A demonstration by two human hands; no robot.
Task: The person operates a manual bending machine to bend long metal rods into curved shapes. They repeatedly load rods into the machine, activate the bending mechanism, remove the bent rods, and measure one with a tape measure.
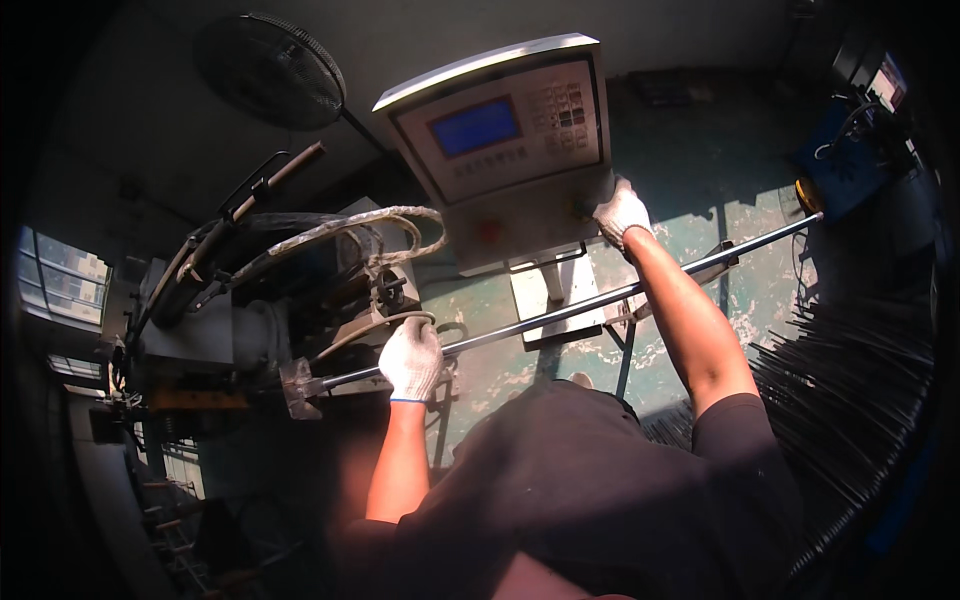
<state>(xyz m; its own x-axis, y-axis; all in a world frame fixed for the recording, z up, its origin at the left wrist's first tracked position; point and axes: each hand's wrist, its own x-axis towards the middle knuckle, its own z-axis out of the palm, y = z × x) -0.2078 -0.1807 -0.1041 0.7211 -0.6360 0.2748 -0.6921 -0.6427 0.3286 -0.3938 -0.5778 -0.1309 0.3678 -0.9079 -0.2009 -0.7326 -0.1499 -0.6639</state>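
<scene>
My left hand (412,360), in a white knit glove, is closed around a long, thin metal tube (540,321). The tube slants from a clamp-like machine end (300,388) at the left up to the far right. My right hand (622,213), gloved too, is at the lower right corner of a grey control box (520,222). Its fingers are bent beside a dark knob there, and what they hold is hidden. The box carries a blue screen (476,126), a keypad (563,112) and a red button (490,232).
A machine with hoses (400,215) and a bar-like arm (235,215) fills the left, with a black fan (270,72) behind. Beneath the tube is a support stand (626,345). Many dark rods (850,390) lie piled at right, below a blue machine (845,155).
</scene>
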